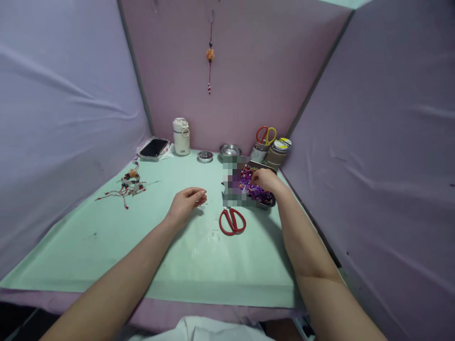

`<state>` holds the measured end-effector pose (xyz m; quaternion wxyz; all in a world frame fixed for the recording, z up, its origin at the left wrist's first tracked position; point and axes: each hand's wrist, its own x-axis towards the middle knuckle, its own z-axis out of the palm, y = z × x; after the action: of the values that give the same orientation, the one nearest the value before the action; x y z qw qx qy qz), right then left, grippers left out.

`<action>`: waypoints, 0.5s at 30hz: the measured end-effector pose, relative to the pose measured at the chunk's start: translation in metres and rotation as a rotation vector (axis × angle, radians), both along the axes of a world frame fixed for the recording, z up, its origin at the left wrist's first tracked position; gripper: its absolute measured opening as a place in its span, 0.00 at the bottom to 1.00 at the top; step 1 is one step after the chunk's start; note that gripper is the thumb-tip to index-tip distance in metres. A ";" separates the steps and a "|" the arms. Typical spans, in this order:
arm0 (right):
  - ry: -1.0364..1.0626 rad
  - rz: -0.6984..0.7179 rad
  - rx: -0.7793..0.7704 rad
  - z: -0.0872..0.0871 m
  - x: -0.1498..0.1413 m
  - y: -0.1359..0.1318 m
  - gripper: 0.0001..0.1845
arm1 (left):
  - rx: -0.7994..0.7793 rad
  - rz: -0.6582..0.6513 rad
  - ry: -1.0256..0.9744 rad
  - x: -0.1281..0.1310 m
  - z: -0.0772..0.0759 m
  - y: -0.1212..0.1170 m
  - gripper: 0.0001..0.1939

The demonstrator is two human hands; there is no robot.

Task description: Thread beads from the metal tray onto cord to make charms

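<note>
My right hand reaches into a dark tray of small purple, red and clear beads. Its fingers are bent together among the beads; their tips are partly hidden, so what they pinch does not show. Over the middle of the table my left hand has its thumb and fingers pressed together. Anything between them is too small to make out. Red-handled scissors lie between my hands, in front of the tray, their blades partly lost in a blurred patch that also covers the tray's left side.
Beaded cords lie at the left, below a phone. Along the back stand a white bottle, a small round tin, a metal bowl, a jar with scissors and a thread spool. A beaded pendant hangs on the rear cloth.
</note>
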<state>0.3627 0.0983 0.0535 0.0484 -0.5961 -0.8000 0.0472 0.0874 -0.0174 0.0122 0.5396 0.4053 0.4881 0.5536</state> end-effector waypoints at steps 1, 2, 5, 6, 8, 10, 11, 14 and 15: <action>-0.021 0.011 -0.033 -0.003 0.000 0.002 0.06 | -0.003 -0.005 0.007 0.000 0.001 0.000 0.20; -0.038 0.025 -0.062 -0.007 -0.001 0.004 0.06 | -0.008 -0.010 0.013 0.000 0.001 -0.001 0.19; -0.061 0.060 -0.107 -0.014 -0.004 0.005 0.06 | -0.016 -0.011 0.025 0.001 0.004 -0.002 0.19; -0.062 0.063 -0.110 -0.015 -0.005 0.005 0.06 | -0.016 -0.009 0.029 0.001 0.004 -0.002 0.19; -0.062 0.062 -0.112 -0.017 -0.008 0.003 0.06 | -0.014 -0.003 0.034 0.002 0.005 -0.002 0.19; -0.064 0.058 -0.115 -0.017 -0.011 0.001 0.06 | -0.015 0.001 0.035 0.002 0.005 -0.001 0.20; -0.066 0.055 -0.117 -0.018 -0.012 0.000 0.06 | -0.016 0.000 0.034 0.002 0.005 -0.001 0.19; -0.078 0.051 -0.122 -0.018 -0.016 -0.002 0.06 | -0.023 -0.001 0.021 0.002 0.005 -0.002 0.19; -0.084 0.049 -0.122 -0.018 -0.017 -0.003 0.06 | -0.027 0.000 0.015 0.002 0.005 -0.002 0.19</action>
<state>0.3454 0.0958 0.0356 -0.0230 -0.5795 -0.8115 0.0719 0.0892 -0.0191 0.0175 0.5414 0.4022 0.4994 0.5438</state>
